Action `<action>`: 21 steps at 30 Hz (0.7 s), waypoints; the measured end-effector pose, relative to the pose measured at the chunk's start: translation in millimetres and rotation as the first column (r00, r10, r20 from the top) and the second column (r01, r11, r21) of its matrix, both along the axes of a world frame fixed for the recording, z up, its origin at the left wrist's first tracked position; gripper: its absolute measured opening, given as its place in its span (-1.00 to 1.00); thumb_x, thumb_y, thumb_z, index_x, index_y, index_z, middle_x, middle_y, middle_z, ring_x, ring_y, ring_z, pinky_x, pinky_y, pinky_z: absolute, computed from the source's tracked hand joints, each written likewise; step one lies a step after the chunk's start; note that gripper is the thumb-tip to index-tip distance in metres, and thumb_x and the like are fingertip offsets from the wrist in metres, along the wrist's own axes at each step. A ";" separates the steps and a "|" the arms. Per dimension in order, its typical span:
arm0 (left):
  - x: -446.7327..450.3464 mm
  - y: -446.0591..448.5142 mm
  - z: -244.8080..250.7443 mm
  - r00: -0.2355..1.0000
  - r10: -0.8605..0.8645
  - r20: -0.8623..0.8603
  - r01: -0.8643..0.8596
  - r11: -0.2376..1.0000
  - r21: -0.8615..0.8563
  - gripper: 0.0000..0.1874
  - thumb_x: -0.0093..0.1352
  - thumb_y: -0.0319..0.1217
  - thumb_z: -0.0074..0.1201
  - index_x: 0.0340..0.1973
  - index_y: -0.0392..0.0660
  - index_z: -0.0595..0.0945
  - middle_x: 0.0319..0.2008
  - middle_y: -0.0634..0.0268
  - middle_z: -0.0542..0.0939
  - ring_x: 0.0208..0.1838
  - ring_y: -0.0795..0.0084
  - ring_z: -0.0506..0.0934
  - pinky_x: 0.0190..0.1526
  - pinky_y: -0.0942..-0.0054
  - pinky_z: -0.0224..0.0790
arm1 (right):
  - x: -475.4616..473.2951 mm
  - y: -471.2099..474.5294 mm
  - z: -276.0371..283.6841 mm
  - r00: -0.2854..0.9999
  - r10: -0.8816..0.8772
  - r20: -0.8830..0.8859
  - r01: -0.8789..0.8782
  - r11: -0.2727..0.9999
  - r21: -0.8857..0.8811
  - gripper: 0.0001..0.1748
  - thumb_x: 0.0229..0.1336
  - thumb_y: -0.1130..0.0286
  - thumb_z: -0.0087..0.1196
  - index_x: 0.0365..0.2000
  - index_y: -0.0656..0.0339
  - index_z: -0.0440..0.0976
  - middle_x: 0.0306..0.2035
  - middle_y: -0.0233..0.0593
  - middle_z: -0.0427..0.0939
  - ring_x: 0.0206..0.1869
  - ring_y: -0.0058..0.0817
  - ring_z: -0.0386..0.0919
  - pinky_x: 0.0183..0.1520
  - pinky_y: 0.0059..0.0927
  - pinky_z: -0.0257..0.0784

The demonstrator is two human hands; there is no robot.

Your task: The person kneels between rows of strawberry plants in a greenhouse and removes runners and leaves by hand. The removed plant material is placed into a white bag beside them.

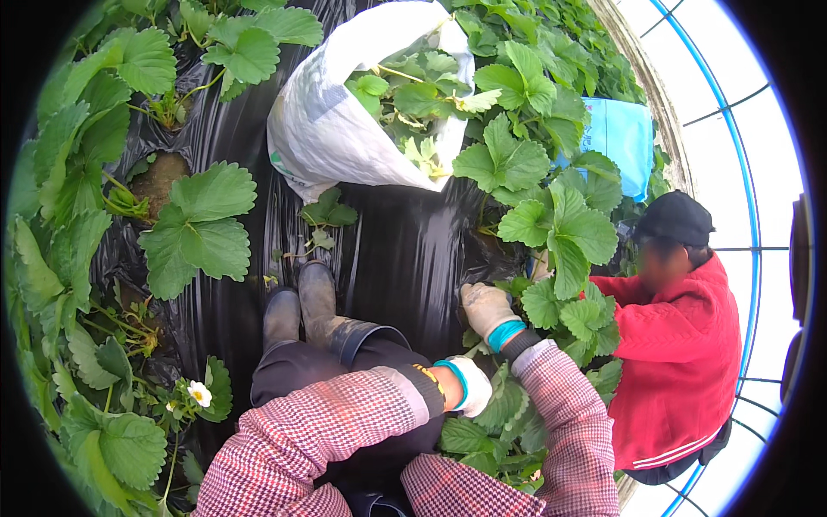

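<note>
My left hand [473,386], in a whitish glove with a teal cuff, is beside the leaves of a strawberry plant [504,404] at my right; its fingers are turned from view. Higher up, my right hand [489,311], in a similar soiled glove, reaches down at the edge of the black plastic film [407,258], against the plants' lower stems. Its fingertips are hidden, so what it touches cannot be told. Ahead of me a white woven sack [323,129] lies tilted with its mouth open, holding picked strawberry leaves [423,97].
A person in a red sweater [678,342] and dark cap crouches at the right, beyond the plants. A light blue bag [620,142] is behind the leaves. Strawberry plants [200,232] and a white flower [199,393] line the left. My rubber boots [316,294] stand on the film.
</note>
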State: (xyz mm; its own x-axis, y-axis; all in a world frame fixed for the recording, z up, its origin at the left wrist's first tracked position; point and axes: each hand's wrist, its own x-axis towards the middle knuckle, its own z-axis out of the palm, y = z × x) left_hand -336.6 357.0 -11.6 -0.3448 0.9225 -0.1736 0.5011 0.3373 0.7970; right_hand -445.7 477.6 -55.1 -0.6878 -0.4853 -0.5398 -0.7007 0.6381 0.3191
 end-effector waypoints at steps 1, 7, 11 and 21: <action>0.4 -1.0 0.3 1.000 0.020 -0.010 -0.020 1.000 -0.002 -0.70 0.09 -0.35 0.09 -0.28 -0.12 0.73 -0.21 0.15 0.69 -0.18 0.11 0.66 -0.21 0.15 0.49 | -1.1 2.2 -2.6 0.998 -0.045 0.048 0.046 0.999 -0.015 -0.81 0.07 0.45 0.00 -0.27 0.28 0.44 -0.32 0.01 0.62 -0.21 -0.10 0.63 -0.20 -0.16 0.54; -0.9 -9.4 4.0 1.000 0.000 -0.010 0.000 1.000 0.006 -0.66 0.12 -0.35 0.06 -0.22 -0.17 0.72 -0.16 0.11 0.68 -0.14 0.10 0.65 -0.16 0.15 0.50 | -4.2 24.3 -1.1 0.943 -0.328 0.057 0.332 0.934 -0.131 -0.76 0.08 0.36 0.02 -0.27 0.28 0.48 -0.26 0.05 0.63 -0.14 -0.08 0.62 -0.05 -0.15 0.50; 5.6 -16.8 10.5 0.994 0.088 -0.068 -0.087 0.996 0.013 -0.72 0.12 -0.36 0.08 -0.29 -0.16 0.73 -0.27 0.14 0.70 -0.21 0.11 0.67 -0.24 0.09 0.49 | -27.6 32.7 6.7 0.724 -0.539 0.430 0.669 0.701 -0.246 -0.73 -0.04 0.35 0.18 -0.33 0.34 0.57 -0.41 -0.09 0.65 -0.38 -0.40 0.61 -0.26 -0.36 0.50; 6.6 -5.9 -2.0 0.827 0.342 -0.446 -0.367 0.930 0.032 -0.80 0.18 -0.33 0.06 -0.39 -0.08 0.74 -0.38 0.20 0.68 -0.33 0.16 0.63 -0.36 0.09 0.38 | -22.4 25.7 3.8 0.873 -0.288 0.394 0.282 0.956 0.074 -0.72 0.13 0.20 0.03 -0.30 0.14 0.63 -0.19 0.00 0.61 -0.10 -0.11 0.58 0.02 -0.19 0.47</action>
